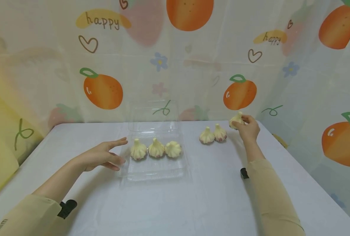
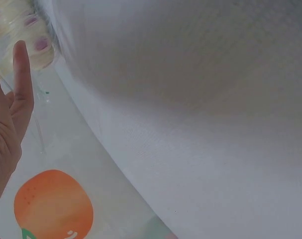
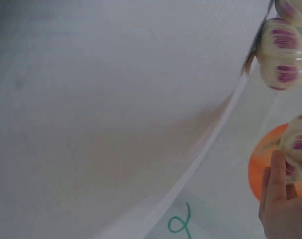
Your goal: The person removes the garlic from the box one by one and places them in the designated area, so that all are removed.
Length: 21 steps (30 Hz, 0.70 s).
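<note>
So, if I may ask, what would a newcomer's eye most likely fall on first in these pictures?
Probably the bright printed oranges on the cloth backdrop behind the table. Next, perhaps, the row of three garlic bulbs inside the open clear plastic container near the middle. Toward the back right, the right hand pinches another bulb, with two more bulbs standing just to its left.

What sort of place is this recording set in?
Probably a small staged tabletop set, though the wider room is hidden: fruit-print cloth hangs behind and beside a white-covered table, where garlic sits in a transparent box.
</note>
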Available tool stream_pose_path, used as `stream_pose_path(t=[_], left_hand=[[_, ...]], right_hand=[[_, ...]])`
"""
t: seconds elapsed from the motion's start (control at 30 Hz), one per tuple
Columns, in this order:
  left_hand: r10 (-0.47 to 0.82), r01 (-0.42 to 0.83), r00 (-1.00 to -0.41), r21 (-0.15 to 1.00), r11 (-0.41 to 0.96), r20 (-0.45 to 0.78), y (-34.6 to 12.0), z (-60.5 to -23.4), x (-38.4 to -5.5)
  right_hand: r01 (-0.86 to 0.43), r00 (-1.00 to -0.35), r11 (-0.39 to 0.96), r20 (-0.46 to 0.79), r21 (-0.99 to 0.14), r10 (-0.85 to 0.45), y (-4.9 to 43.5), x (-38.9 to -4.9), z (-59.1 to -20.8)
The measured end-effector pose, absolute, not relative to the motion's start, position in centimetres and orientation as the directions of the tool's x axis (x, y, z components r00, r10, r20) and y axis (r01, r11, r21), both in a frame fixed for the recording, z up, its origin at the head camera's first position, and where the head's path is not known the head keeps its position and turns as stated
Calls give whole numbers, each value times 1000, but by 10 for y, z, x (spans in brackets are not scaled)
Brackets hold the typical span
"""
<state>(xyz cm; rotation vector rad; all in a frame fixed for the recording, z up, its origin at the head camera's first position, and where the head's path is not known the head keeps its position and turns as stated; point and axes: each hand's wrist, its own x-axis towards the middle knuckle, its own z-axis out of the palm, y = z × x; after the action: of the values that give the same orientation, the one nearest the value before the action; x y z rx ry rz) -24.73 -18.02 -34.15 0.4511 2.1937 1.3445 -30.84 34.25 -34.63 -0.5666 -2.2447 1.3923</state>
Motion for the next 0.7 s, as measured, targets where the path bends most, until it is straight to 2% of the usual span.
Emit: stream_pose_path(t=[0.2,0.37,0.7], left_hand=[[529,12,-808,891,455,-259,-180,-342,-248],[533,18,-807,893,449,-253,-180,-342,-248],[525,8,-811,891,454,-260,-179,-340,-246]], right_hand=[[130,-824,413,134,-901,551,347,-312,-349],[162,-847,476,126,-864,516,351,-312,-352],[251,-890,549,33,-798,455,354,-309,-355]])
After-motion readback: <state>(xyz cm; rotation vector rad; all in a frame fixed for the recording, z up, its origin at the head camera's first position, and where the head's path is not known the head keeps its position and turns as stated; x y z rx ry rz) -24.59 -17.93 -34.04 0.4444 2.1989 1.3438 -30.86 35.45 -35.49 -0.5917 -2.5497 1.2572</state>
